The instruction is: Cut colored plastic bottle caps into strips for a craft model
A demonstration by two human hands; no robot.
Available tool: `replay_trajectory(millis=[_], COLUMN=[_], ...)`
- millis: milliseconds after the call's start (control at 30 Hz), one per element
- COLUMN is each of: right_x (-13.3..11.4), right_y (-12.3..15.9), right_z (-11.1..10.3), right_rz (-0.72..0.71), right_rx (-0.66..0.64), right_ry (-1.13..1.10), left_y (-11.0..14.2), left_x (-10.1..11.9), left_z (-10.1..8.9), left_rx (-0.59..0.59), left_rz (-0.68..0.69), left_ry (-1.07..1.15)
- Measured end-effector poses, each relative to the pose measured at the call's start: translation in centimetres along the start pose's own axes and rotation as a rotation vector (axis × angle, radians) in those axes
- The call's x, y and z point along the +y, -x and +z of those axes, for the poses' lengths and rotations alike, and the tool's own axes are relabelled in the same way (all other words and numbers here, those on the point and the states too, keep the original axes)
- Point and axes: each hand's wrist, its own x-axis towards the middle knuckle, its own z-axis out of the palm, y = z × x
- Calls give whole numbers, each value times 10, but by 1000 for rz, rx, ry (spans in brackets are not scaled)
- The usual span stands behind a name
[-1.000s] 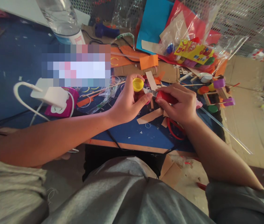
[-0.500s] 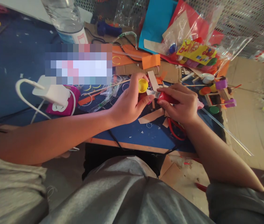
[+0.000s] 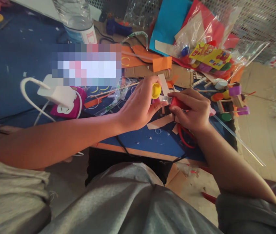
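My left hand is closed around a small yellow plastic cap, gripped between the fingers and the thumb. My right hand wraps round the red handle of what looks like a utility knife. Its flat metal end points left, close to my left thumb and just below the cap; whether it touches the cap I cannot tell. Cut cardboard strips lie on the blue tabletop under my hands. By my right wrist is a red loop, apparently a scissors handle, partly hidden.
A water bottle and a white charger on a magenta socket block stand left. Behind are coloured sheets and a plastic packet. Small wheeled wooden models and a large cardboard sheet lie right.
The yellow cap has tilted in my left hand, showing more of its side. Both hands stay close together with the same holds. The whole view has shifted slightly.
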Motion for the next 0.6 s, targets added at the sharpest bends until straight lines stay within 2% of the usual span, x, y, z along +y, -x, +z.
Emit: replay_trajectory(millis=[433,600], right_x=[-5,-3], right_y=[0,0], right_z=[0,0], right_rz=[-15,34], right_rx=[6,-15], right_ry=[-49,-16], left_y=[1,1], left_x=[0,2], left_z=[-1,-1], left_rx=[-20,-37], left_rz=[-21,-45], left_ry=[8,33])
